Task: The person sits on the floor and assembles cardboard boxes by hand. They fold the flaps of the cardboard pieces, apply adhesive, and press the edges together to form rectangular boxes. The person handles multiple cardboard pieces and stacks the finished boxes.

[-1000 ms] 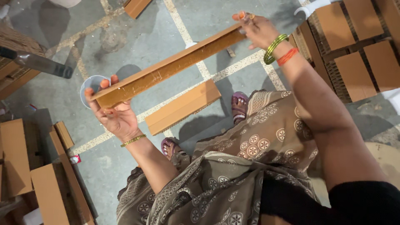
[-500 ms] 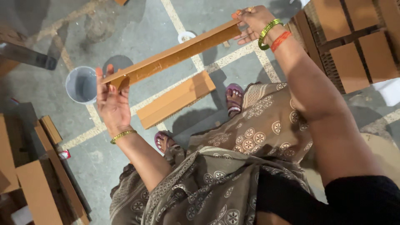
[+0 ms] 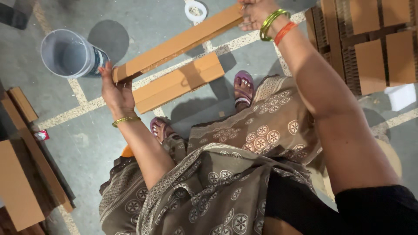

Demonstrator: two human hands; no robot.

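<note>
I hold a long brown cardboard strip (image 3: 178,43) out in front of me, slanting up to the right. My left hand (image 3: 114,89) grips its lower left end, palm toward me. At the top edge of the view my right hand (image 3: 252,15) grips the upper right end; green and orange bangles ring that wrist. A shorter, thicker cardboard piece (image 3: 178,82) lies on the grey floor just below the strip. My sandalled feet (image 3: 244,89) and patterned brown dress fill the lower middle.
A grey plastic bucket (image 3: 69,54) stands on the floor by my left hand. A white tape roll (image 3: 196,11) lies at the top. Honeycomb cardboard blocks (image 3: 370,48) are stacked at the right, and flat cardboard pieces (image 3: 21,174) lie at the left.
The view has tilted and moved closer. Both hands still hold the strip, which has shifted up and right in the view; the bucket has come fully into sight.
</note>
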